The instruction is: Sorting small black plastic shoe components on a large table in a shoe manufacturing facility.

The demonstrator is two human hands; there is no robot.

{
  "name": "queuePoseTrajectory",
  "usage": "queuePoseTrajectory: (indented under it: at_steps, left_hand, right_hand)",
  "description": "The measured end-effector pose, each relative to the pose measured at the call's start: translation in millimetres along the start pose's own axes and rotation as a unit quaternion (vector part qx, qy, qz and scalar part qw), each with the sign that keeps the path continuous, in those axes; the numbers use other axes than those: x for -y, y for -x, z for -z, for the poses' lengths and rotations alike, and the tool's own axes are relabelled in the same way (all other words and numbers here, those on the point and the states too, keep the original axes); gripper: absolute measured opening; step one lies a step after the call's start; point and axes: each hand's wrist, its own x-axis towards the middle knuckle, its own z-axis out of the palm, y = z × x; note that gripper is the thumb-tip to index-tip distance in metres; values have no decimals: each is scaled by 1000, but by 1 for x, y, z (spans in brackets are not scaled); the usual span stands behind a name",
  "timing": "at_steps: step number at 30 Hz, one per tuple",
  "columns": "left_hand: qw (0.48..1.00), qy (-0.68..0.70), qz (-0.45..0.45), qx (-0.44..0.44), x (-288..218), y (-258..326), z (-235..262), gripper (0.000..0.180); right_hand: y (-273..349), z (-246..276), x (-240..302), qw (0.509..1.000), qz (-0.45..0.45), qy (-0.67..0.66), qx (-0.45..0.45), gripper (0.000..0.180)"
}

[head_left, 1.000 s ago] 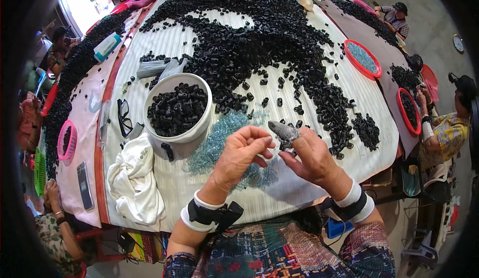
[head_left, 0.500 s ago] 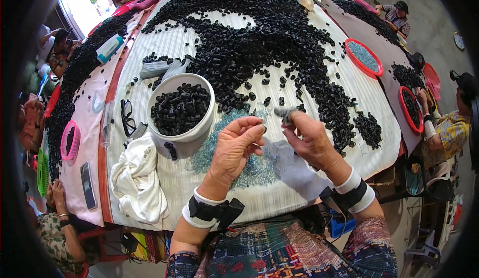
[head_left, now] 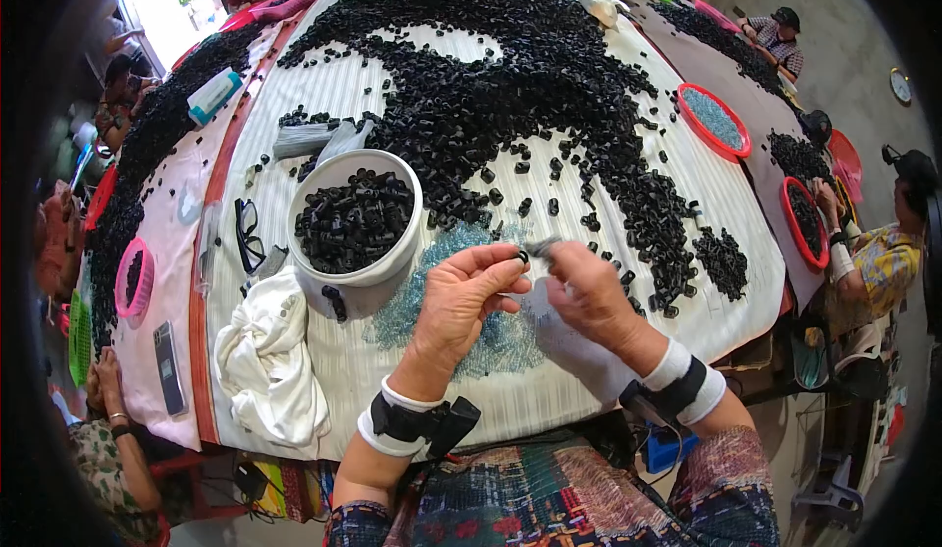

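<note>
Over the middle of the table, my left hand [head_left: 473,287] is closed, pinching a small black ring-like part [head_left: 523,256] between thumb and fingertips. My right hand [head_left: 594,292], smeared by motion, is closed on a small grey piece [head_left: 543,246] whose kind I cannot make out; it meets the black part or lies just beside it. Beneath both hands spreads a heap of tiny clear bluish pieces [head_left: 412,302]. To the left of my left hand stands a white bowl [head_left: 420,215] filled with black plastic parts [head_left: 355,213].
A large heap of black parts [head_left: 510,86] covers the far table. At left lie eyeglasses [head_left: 250,235], a white cloth [head_left: 270,361] and a phone [head_left: 170,368]. A red basket [head_left: 713,120] of bluish pieces stands at right. Other people [head_left: 883,243] sit around the tables.
My right hand has moved left, bringing the grey piece up to the black part. My left hand stays nearly in place, and the black part now shows more at its fingertips.
</note>
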Motion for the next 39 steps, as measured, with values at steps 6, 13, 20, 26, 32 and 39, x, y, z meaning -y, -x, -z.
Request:
queuePoseTrajectory:
  at_steps: [6, 13, 20, 26, 32, 39]
  left_hand:
    - [1000, -11, 12, 26, 2, 4, -3, 20]
    - [999, -2, -4, 39, 6, 7, -8, 20]
    - [996, -72, -41, 35, 6, 9, -9, 21]
    - [992, -107, -69, 22, 5, 11, -13, 23]
    - [991, -107, -79, 31, 7, 11, -11, 23]
    - [992, -101, -75, 34, 9, 9, -13, 19]
  right_hand:
    - [-16, 24, 26, 948, -116, -290, -63, 26]
    - [-18, 16, 32, 906, -86, -409, -67, 31]
    - [-15, 9, 30, 913, -77, -388, -95, 23]
    - [-9, 7, 22, 969, -1, -229, -97, 16]
    - [-10, 14, 25, 987, 29, -118, -102, 15]
    - [-11, 18, 23, 989, 108, -62, -74, 21]
